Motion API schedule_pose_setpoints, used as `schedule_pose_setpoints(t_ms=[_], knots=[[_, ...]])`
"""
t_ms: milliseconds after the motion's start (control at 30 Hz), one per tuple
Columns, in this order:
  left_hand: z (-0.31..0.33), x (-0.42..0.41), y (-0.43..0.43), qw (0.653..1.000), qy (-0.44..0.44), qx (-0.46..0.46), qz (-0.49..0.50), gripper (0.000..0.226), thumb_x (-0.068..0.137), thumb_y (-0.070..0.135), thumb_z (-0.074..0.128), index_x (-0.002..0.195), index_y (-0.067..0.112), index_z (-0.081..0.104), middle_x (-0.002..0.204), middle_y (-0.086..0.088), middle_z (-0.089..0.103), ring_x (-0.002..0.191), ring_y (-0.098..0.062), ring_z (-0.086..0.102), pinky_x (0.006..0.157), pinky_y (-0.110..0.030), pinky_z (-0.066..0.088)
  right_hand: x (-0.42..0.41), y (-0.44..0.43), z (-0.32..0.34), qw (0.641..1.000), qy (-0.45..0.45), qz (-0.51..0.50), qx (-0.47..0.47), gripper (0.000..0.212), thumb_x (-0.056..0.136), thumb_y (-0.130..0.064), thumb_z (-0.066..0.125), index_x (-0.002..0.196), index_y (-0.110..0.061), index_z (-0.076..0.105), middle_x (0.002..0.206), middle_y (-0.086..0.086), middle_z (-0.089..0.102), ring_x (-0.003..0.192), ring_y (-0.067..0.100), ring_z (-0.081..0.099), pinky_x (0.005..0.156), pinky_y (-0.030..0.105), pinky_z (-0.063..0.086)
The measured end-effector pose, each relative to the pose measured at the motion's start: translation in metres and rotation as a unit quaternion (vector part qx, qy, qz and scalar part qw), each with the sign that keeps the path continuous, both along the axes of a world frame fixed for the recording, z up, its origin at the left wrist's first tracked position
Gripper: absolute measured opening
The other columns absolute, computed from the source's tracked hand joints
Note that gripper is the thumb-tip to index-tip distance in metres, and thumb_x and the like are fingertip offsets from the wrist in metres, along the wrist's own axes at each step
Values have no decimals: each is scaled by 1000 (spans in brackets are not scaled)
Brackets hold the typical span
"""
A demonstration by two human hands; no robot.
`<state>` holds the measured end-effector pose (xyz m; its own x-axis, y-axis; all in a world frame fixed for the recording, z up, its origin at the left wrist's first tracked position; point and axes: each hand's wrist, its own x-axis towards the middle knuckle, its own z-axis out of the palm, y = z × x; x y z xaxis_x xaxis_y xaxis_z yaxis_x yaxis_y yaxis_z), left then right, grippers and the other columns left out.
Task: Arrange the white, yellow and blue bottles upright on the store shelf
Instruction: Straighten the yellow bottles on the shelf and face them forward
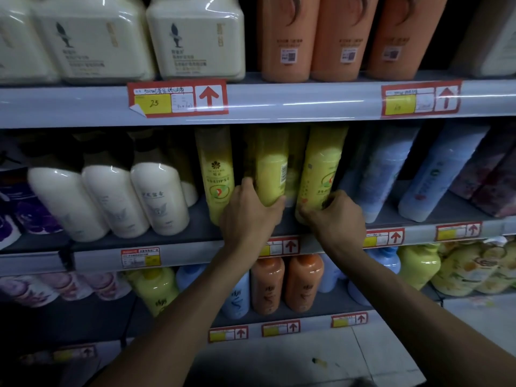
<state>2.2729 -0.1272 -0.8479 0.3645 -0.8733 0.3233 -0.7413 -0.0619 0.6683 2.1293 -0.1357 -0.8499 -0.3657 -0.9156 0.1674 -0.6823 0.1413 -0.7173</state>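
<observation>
Three yellow bottles stand on the middle shelf (178, 241). My left hand (250, 212) grips the base of the middle yellow bottle (269, 166), whose barcode side faces out. My right hand (335, 216) grips the base of the right yellow bottle (321, 166). The left yellow bottle (216, 169) stands free beside them. Three white bottles (110, 199) with dark caps lean to the left of the yellow ones. Blue bottles (382, 169) lean to the right.
The upper shelf holds cream tubs (195, 37) and orange bottles (335, 34). Below are yellow, blue and orange bottles (268, 286). Purple packs (16, 216) sit far left, dark packs (485, 169) far right. Price tags line the shelf edges.
</observation>
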Motion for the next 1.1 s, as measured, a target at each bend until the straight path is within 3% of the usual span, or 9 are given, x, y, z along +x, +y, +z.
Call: schedule_pose_setpoints(t_ms=[200, 433, 567, 767, 933, 1100], knots=[[1, -1, -3, 1000, -19, -3, 7, 56, 81, 64, 75, 110, 20, 57, 107, 0, 66, 98, -27, 66, 73, -38, 47, -6, -6, -3, 999, 12, -24, -17, 55, 79, -55, 73, 113, -13, 63, 111, 10, 62, 96, 34, 64, 82, 46, 55], [3, 2, 1, 1000, 3, -1, -4, 58, 76, 69, 76, 111, 24, 63, 100, 5, 71, 90, -22, 70, 74, -43, 59, -4, -8, -7, 999, 11, -46, -17, 50, 85, -53, 71, 108, -11, 56, 106, 13, 68, 96, 38, 66, 82, 51, 57], [5, 7, 7, 1000, 21, 9, -20, 56, 76, 66, 79, 113, 26, 65, 100, 8, 74, 89, -19, 71, 67, -36, 54, -5, -8, -5, 998, 7, -59, -23, 48, 89, -50, 71, 108, -9, 53, 108, 16, 67, 98, 41, 65, 83, 51, 55], [4, 19, 21, 997, 65, 7, -39, 58, 70, 68, 77, 113, 30, 67, 100, 11, 76, 91, -14, 73, 77, -44, 61, -9, 3, -3, 993, -64, -78, -58, 46, 88, -32, 76, 111, -10, 43, 103, 17, 68, 96, 43, 64, 78, 47, 50], [0, 31, 34, 995, 86, -20, -42, 49, 76, 54, 86, 116, 33, 66, 104, 15, 71, 95, -12, 69, 81, -44, 60, 10, 14, -5, 997, -24, -6, -67, 23, 89, -43, 70, 98, -22, 67, 93, 5, 75, 91, 32, 69, 79, 41, 56], [-6, 42, 44, 993, 97, -56, -35, 52, 75, 53, 87, 119, 31, 67, 106, 13, 74, 97, -12, 70, 80, -44, 61, 30, 1, -8, 998, 11, 45, -33, 31, 94, -45, 66, 109, -18, 66, 102, 8, 73, 98, 33, 68, 83, 44, 57]])
